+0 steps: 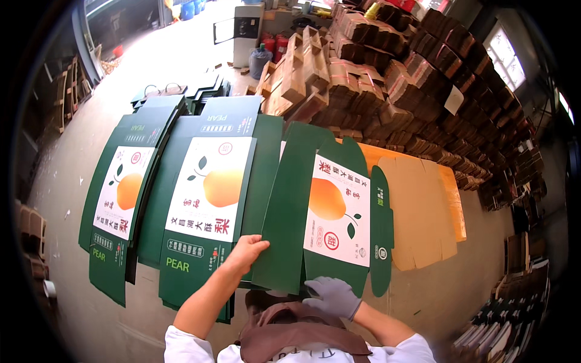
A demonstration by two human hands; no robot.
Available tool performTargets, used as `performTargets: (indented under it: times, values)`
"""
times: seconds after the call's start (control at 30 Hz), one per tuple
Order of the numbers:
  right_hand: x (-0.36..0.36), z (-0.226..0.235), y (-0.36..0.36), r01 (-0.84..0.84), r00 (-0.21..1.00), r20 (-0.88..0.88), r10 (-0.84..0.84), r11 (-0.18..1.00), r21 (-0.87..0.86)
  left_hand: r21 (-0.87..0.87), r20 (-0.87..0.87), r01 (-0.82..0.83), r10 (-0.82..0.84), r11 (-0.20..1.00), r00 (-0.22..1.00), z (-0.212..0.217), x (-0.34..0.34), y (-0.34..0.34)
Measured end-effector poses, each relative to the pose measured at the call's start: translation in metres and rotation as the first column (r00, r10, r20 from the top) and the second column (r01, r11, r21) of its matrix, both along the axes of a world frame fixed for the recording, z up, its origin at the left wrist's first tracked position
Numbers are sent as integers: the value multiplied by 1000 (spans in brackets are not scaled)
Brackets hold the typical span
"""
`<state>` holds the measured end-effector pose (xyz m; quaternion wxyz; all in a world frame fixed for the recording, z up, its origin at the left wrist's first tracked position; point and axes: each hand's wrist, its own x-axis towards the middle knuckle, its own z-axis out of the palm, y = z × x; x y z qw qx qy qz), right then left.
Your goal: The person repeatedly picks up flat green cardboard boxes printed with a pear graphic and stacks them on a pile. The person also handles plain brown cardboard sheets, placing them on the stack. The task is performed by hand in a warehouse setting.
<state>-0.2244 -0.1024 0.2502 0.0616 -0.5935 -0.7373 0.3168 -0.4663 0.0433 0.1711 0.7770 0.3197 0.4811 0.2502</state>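
Note:
A green printed carton blank (284, 206) with a white panel and a yellow pear picture lies in front of me, its panels partly unfolded. My left hand (247, 253), bare, pinches its lower left edge, the thumb on top and the other fingers mostly hidden. My right hand (333, 296), in a grey glove, is at its lower edge with fingers stretched out and apart. Left of it, a stack of flat green cartons (212, 181) shows the same pear print. Under the right side, a plain brown cardboard sheet (417, 212) shows.
Another stack of green cartons (121, 187) is at the far left. An orange-brown board edge (455, 212) shows beyond the brown sheet. Behind are wooden pallets (296, 69), tall bundles of brown cardboard (357, 91) and a black-and-white water dispenser (247, 36).

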Motion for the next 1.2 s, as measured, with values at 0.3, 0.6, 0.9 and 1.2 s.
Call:
performTargets:
  times: [0.3,0.6,0.9,1.2]
  values:
    - [109,-115,296,454,886,-232,-401,851,263,329,-337,219,-103,919,936,2,-15,-78]
    - [122,-163,479,575,789,-137,-599,798,-181,339,-457,241,-65,910,887,17,-22,-73]
    - [98,-147,525,422,906,-207,-370,830,365,537,-528,-91,418,839,739,-45,-37,-59]
    - [28,-154,540,337,933,-24,-360,846,414,653,-589,3,505,757,631,-83,-47,-63]
